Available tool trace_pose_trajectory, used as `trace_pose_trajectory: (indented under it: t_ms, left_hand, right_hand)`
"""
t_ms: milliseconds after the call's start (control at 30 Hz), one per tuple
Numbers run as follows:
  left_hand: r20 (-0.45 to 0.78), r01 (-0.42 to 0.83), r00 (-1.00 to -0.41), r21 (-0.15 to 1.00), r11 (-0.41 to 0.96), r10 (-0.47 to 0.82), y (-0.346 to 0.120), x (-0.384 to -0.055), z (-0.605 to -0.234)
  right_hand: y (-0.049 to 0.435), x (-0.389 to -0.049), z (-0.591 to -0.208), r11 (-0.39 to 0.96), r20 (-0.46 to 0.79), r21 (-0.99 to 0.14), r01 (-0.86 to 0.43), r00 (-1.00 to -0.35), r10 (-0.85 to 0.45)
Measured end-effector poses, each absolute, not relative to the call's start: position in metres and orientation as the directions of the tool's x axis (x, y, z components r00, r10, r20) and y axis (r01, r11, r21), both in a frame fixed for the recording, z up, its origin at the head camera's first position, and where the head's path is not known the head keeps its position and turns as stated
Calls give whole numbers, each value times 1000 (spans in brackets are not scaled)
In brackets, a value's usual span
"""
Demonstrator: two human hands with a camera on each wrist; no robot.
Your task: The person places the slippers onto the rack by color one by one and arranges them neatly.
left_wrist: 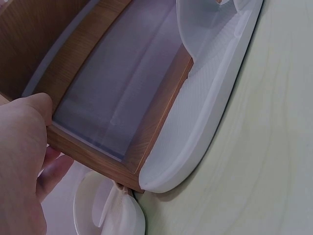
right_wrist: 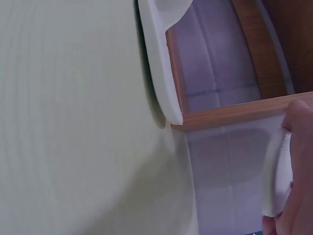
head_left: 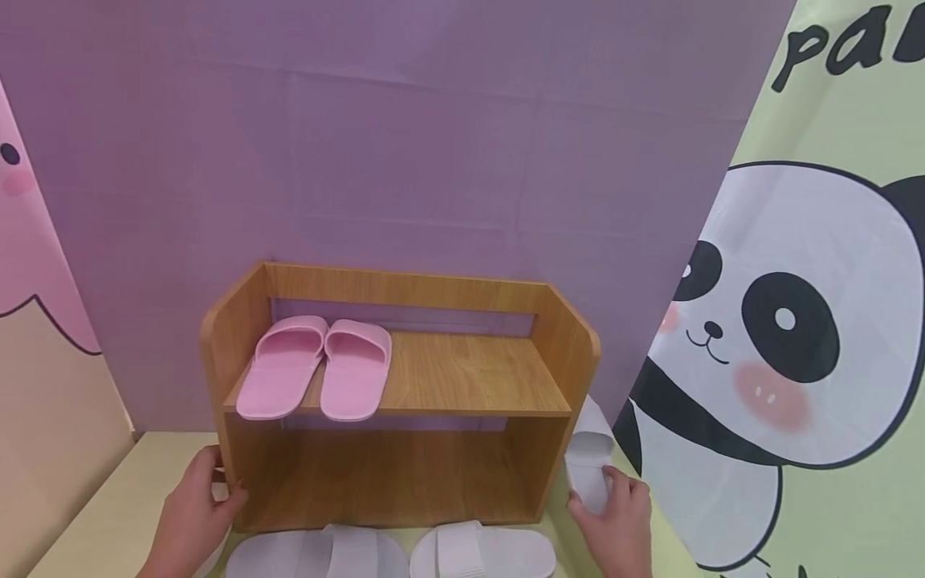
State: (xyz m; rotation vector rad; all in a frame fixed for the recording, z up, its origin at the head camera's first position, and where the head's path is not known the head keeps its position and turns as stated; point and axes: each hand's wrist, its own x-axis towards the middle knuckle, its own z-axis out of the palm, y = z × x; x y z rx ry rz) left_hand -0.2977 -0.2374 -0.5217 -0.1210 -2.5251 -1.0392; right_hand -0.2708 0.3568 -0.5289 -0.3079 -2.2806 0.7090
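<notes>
A small wooden shoe rack (head_left: 473, 377) stands with two levels. My left hand (head_left: 189, 514) grips its left side panel (left_wrist: 93, 161), thumb at the front edge and fingers on the outer side. My right hand (head_left: 620, 522) pinches the toe-less end of a white slipper (head_left: 591, 486), held beside the rack's right side; in the right wrist view that slipper (right_wrist: 279, 171) shows edge-on. On the upper shelf, to the left, sit a pink slipper (head_left: 276, 387) and its mate (head_left: 354, 384), side by side. The lower level holds nothing visible.
Before the rack lie a white slipper (head_left: 278, 555) and another white slipper (head_left: 515, 552), sideways. One more white slipper (left_wrist: 131, 215) stands left of the rack. The pale table (head_left: 123, 490) meets a purple backdrop (head_left: 405, 160); a panda-print sheet (head_left: 766, 417) hangs at right.
</notes>
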Motion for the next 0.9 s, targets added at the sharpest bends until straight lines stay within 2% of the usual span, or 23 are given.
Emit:
trace_pose_trajectory:
  t_ms: [200, 300, 367, 567, 900]
  left_hand:
    - [391, 225, -918, 659, 718, -71, -237, -298, -520]
    - [378, 217, -923, 663, 716, -71, -237, -299, -520]
    - [378, 217, -923, 665, 715, -71, -237, -299, -520]
    - [367, 212, -928, 669, 712, -69, -237, -299, -520]
    - [351, 197, -933, 672, 714, -73, -237, -301, -521]
  right_hand:
    - [362, -270, -522, 858, 789, -479, -182, -518, 331]
    - [366, -271, -517, 859, 847, -442, -259, -435, 305]
    - [367, -270, -512, 855, 864, -433, -287, -403, 302]
    - [367, -262, -492, 848, 869, -444, -289, -371, 328]
    - [356, -246, -455, 795, 815, -554, -248, -357, 457]
